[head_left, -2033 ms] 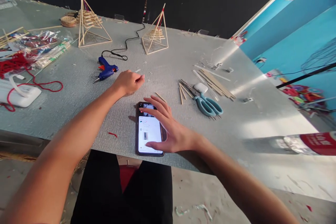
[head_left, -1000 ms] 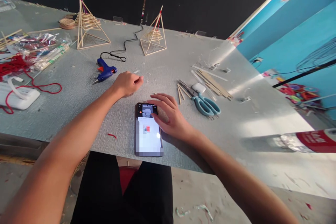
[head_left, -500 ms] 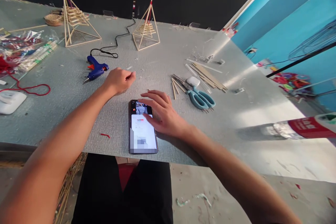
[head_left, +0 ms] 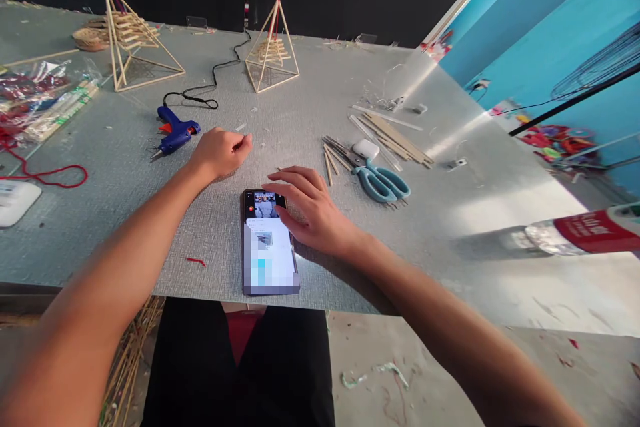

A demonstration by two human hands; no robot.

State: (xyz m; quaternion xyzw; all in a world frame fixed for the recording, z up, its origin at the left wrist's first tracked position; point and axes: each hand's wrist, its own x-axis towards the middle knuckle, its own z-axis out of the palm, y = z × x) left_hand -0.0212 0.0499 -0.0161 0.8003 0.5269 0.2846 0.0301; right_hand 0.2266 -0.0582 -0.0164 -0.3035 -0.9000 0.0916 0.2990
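Note:
A smartphone (head_left: 270, 250) lies face up near the table's front edge, its screen lit and partly blurred out. Over its upper right side is my right hand (head_left: 313, 210), fingers spread and bent slightly, holding nothing; whether a fingertip touches the glass I cannot tell. My left hand (head_left: 223, 152) rests on the table as a loose fist, beyond the phone and to its left, with nothing seen in it. Just left of that fist lies a blue glue gun (head_left: 175, 131) with a black cord. Blue-handled scissors (head_left: 381, 183) lie to the right of my right hand.
Two stick pyramids, a larger one (head_left: 135, 37) and a smaller one (head_left: 273, 47), stand at the back. Flat wooden sticks (head_left: 395, 137) and a white case (head_left: 366, 149) lie near the scissors. A bottle (head_left: 585, 232) is at right; red yarn (head_left: 60, 177) and plastic bags (head_left: 50, 97) at left.
The picture on the phone's screen has changed. My right hand stays over the phone with slightly shifted fingers, and my left fist keeps its place. The whole view has shifted a little.

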